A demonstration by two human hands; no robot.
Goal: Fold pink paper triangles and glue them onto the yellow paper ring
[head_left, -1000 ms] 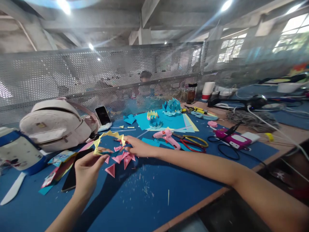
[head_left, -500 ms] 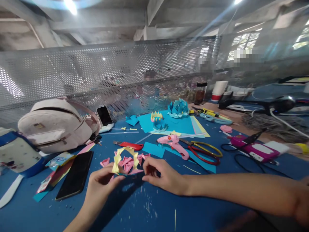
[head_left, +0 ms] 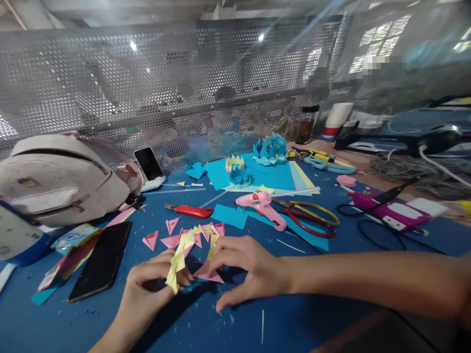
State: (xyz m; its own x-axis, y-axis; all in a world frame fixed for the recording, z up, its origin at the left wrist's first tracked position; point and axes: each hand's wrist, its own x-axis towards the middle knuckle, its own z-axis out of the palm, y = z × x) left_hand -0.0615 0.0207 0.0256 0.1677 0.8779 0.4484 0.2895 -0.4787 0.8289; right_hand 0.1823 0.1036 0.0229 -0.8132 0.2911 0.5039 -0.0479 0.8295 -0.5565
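My left hand [head_left: 149, 284] pinches the near left side of a folded yellow paper ring [head_left: 180, 257], tilted above the table. A bit of blue paper shows under it, partly hidden by the fingers. At the ring's right side is my right hand [head_left: 248, 264], thumb spread away from bent fingers. Those fingertips overlap the ring's edge and a pink paper piece [head_left: 209, 273]; whether they touch is unclear. Folded pink paper triangles [head_left: 150, 240] lie behind the ring.
Beyond the hands lie a red utility knife [head_left: 193, 211], a pink glue gun [head_left: 263, 206] and scissors [head_left: 312, 220]. Paper flowers [head_left: 270, 149] sit on blue sheets [head_left: 217, 175]. A phone [head_left: 101, 264] and a backpack [head_left: 62, 181] are at left, a purple device [head_left: 390, 208] at right.
The yellow ring has tipped and come nearer to me in my left hand. My right hand has spread its thumb from its fingers and reached the ring's side. The view has tilted down.
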